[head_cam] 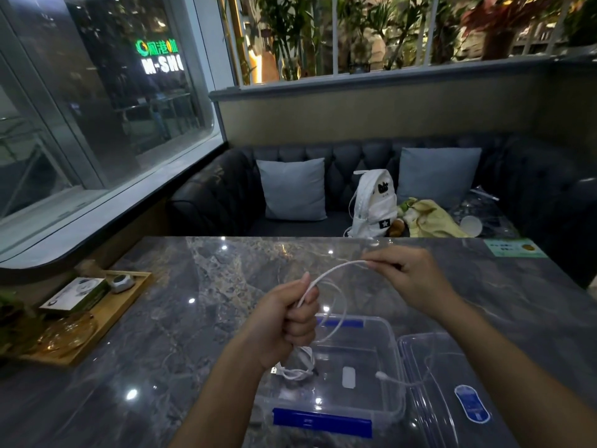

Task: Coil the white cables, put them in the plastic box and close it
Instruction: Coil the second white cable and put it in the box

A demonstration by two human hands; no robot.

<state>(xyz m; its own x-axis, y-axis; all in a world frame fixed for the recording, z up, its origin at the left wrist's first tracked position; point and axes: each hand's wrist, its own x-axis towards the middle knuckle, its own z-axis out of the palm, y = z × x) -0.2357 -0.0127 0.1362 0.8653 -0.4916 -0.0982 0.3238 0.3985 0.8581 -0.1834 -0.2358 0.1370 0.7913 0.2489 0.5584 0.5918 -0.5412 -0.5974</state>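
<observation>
The left hand (290, 321) is balled in a fist round a white cable (329, 271), held above the near-left corner of the clear plastic box (352, 354); gathered loops (302, 363) with a USB plug hang below the fist, just over the box's edge. The right hand (407, 276) pinches the same cable between thumb and fingertips, so that it arcs between the two hands. The box stands open on the grey marble table (193, 302), with blue latches (323, 421) at its near and far ends; its lid (436, 360) lies just beside it on the right. A loose connector end (380, 376) rests inside the box, its strand trailing across the rim onto the lid; whether it belongs to the held cable I cannot tell. A wooden tray (106, 318) sits at the table's left edge.
</observation>
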